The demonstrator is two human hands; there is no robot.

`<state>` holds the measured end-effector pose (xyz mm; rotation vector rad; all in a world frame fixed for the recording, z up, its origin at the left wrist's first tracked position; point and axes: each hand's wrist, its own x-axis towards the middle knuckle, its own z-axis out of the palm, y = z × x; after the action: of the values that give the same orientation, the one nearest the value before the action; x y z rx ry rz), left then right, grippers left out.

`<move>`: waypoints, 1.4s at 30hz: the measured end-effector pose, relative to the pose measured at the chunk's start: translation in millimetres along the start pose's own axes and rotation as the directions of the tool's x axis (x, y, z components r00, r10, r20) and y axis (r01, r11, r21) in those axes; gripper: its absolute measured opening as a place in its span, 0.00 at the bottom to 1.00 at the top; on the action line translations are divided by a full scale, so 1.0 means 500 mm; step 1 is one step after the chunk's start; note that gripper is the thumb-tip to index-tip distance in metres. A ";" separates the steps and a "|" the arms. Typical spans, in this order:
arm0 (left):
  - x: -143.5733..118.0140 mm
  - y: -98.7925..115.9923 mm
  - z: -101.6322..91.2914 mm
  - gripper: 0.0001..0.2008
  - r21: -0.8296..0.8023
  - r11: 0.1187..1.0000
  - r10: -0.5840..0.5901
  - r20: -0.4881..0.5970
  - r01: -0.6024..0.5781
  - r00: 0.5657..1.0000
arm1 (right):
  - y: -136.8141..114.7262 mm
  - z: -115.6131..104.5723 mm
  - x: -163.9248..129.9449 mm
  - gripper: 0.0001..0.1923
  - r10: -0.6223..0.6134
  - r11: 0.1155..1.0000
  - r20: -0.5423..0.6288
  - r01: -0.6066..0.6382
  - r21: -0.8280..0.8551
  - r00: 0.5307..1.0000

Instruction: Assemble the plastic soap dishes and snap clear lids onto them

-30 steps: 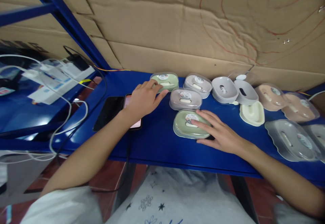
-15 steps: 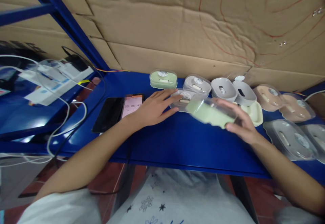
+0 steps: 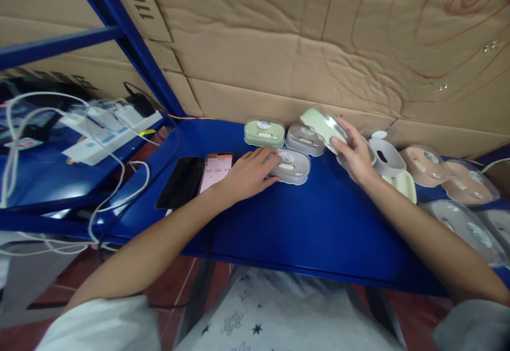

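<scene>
My right hand [image 3: 354, 152] is closed around one end of a pale green oval soap box [image 3: 319, 124] with a clear lid. It holds the box tilted above the back of the blue table, partly in front of a grey box. My left hand [image 3: 255, 170] rests its fingertips on the left end of a grey lidded soap box [image 3: 294, 168], fingers and thumb apart. Behind that box sit a green lidded soap box [image 3: 264, 133] and another grey soap box [image 3: 305, 139]. Beyond my right hand are an open grey tray [image 3: 384, 158] and a cream-coloured piece [image 3: 406, 185].
Two peach lidded boxes [image 3: 424, 165] and two grey ones [image 3: 466, 229] are at the right. A phone showing a timer [image 3: 215, 170] lies beside a black phone [image 3: 179, 181]. A power strip [image 3: 107, 138] with white cables is at the left. Cardboard [image 3: 247, 32] backs the table.
My right hand has lifted the pale green box up and back, turning it to a steeper tilt. My left hand stays by the grey box. The camera view has shifted slightly.
</scene>
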<state>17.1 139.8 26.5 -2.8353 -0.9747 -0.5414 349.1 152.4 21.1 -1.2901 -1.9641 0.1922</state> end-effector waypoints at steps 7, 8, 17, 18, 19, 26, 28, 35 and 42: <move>0.005 -0.007 -0.005 0.17 0.039 0.996 -0.083 0.015 0.083 0.996 | -0.025 -0.005 0.073 0.35 -0.124 0.990 0.066 0.128 -0.063 0.990; 0.005 -0.009 -0.007 0.17 0.038 0.995 -0.092 0.020 0.091 0.996 | -0.027 0.003 0.087 0.36 -0.148 0.985 0.087 0.154 -0.073 0.985; 0.003 -0.019 -0.011 0.16 0.095 0.988 -0.128 0.017 0.126 0.992 | -0.020 0.092 0.171 0.41 -0.298 0.943 0.246 0.324 -0.074 0.922; 0.003 -0.020 -0.010 0.16 0.095 0.987 -0.129 0.014 0.127 0.992 | -0.023 0.090 0.174 0.42 -0.282 0.942 0.265 0.319 -0.108 0.922; 0.003 -0.020 -0.009 0.16 0.095 0.987 -0.131 0.012 0.130 0.991 | -0.027 0.084 0.175 0.42 -0.256 0.941 0.282 0.305 -0.144 0.925; 0.001 -0.006 -0.004 0.21 0.079 0.991 -0.110 -0.007 0.110 0.994 | -0.058 -0.039 0.062 0.36 -0.037 0.889 0.201 0.124 -0.441 0.979; -0.001 0.001 -0.002 0.22 0.062 0.994 -0.088 -0.022 0.089 0.996 | -0.053 -0.069 0.002 0.32 0.003 0.808 0.157 0.090 -0.582 0.988; -0.004 0.018 0.000 0.19 0.024 1.000 -0.008 -0.069 0.010 0.998 | -0.022 -0.078 -0.104 0.19 0.080 0.674 0.157 0.062 -0.736 0.984; -0.006 0.048 -0.020 0.20 -0.070 0.988 0.134 -0.065 -0.138 0.989 | -0.098 -0.104 -0.145 0.18 -0.094 0.913 0.093 0.123 -0.389 0.991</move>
<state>26.6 116.9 35.2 -2.9039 -0.7593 -0.6571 362.4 54.5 45.0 -1.4324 -2.2062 -0.2298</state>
